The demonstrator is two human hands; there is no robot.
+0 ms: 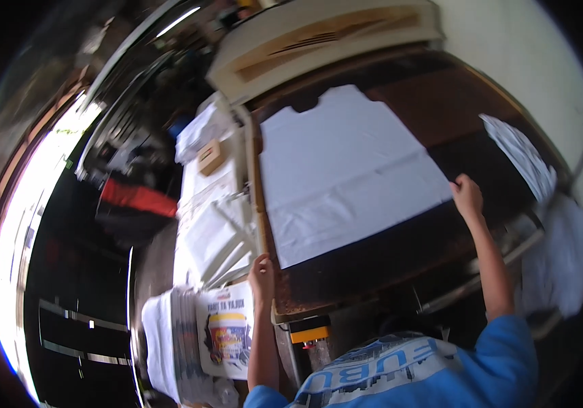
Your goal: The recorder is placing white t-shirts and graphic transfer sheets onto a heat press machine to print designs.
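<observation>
A white shirt-shaped piece of cloth [356, 170] lies spread on the dark brown table [373, 272], its neck cut-out toward the far side. Creases run across its lower half. At its near right corner, my right hand [467, 195] is closed, with the fingertips pinching the cloth's edge. My left hand [261, 275] is curled closed by the table's left edge, close to the near left corner of the cloth. What its fingers hold, if anything, is hidden.
A beige machine housing [325, 44] spans the table's far end. Along the left, a side surface holds a small cardboard box [211, 157], folded white cloths [220, 234] and a stack of printed shirts [227, 333]. Bunched white cloth [519, 153] lies at the table's right edge.
</observation>
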